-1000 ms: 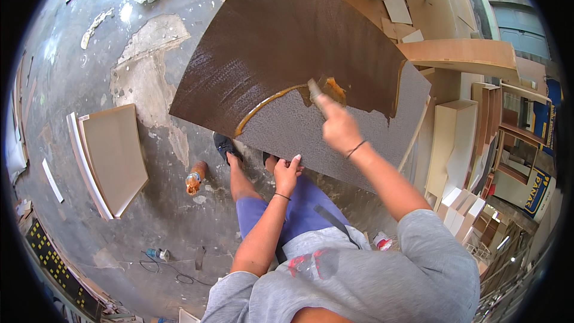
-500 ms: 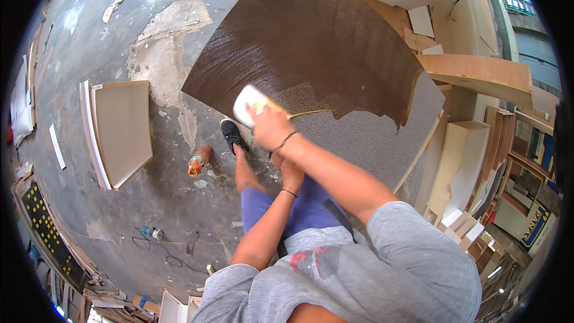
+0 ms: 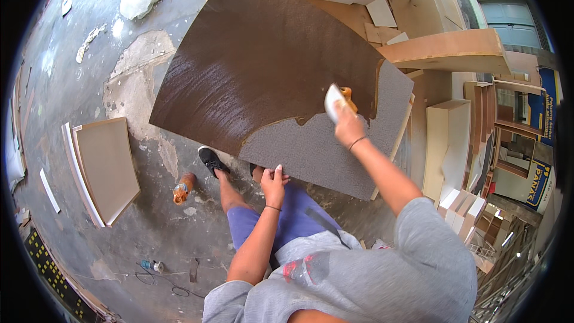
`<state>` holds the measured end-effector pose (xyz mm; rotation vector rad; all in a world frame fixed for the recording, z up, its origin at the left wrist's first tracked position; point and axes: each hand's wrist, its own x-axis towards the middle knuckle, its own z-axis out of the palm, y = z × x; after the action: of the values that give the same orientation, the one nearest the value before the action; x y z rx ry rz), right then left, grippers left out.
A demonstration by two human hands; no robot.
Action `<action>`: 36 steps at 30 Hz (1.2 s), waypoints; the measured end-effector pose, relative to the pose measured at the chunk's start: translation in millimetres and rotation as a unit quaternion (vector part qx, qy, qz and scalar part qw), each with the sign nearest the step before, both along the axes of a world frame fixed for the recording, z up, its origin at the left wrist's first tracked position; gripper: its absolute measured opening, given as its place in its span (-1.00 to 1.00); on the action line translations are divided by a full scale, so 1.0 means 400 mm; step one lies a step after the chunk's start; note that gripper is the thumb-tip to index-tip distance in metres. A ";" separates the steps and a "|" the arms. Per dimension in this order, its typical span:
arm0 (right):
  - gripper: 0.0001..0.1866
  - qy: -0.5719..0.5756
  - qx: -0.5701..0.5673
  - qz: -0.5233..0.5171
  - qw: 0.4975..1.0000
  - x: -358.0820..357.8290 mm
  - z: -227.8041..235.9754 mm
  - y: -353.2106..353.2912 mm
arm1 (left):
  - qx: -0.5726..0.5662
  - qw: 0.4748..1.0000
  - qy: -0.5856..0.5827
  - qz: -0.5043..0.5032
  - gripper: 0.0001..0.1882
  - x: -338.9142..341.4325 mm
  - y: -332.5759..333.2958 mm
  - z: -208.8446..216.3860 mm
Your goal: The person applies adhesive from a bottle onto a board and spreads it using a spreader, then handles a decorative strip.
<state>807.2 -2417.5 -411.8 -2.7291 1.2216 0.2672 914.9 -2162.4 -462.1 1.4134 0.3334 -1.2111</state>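
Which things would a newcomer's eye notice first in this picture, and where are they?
Probably the large dark brown and grey board, spread across the upper middle. Then the right hand over it, gripping a blurred white tool, and the orange-brown container on the grey floor, near the black shoe.

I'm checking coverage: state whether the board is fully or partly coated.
Partly: shiny brown covers most of the board, but its near right is grey.

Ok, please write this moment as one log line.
right hand: holds flat white tool over panel | left hand: at panel's near edge | panel: part brown, part grey
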 end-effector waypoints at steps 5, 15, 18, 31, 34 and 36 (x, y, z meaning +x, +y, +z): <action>-0.36 -0.083 0.099 -0.033 0.991 0.077 0.110 0.074 | 0.006 1.000 -0.018 0.018 -0.74 0.003 0.033 -0.024; -0.35 -0.041 0.131 -0.055 0.989 0.189 0.070 0.000 | 0.005 0.999 -0.040 0.019 -0.74 -0.094 0.019 -0.030; -0.34 -0.061 0.147 0.060 0.985 0.310 0.058 0.156 | -0.002 0.997 -0.077 0.001 -0.73 -0.140 0.022 -0.053; -0.39 -0.220 0.197 0.141 0.945 0.241 0.211 0.262 | -0.040 0.996 -0.053 -0.058 -0.74 -0.186 0.044 -0.040; -0.35 -0.096 0.106 -0.032 0.989 0.020 0.195 0.000 | -0.043 0.993 -0.040 -0.099 -0.70 -0.244 0.031 -0.039; -0.35 -0.062 0.059 -0.059 0.995 -0.126 0.118 -0.114 | -0.050 0.991 -0.027 -0.123 -0.69 -0.282 -0.009 -0.028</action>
<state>756.7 -2462.9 -364.7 -2.5224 1.2830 0.1482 802.1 -2166.1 -473.2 1.4266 0.0590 -1.3669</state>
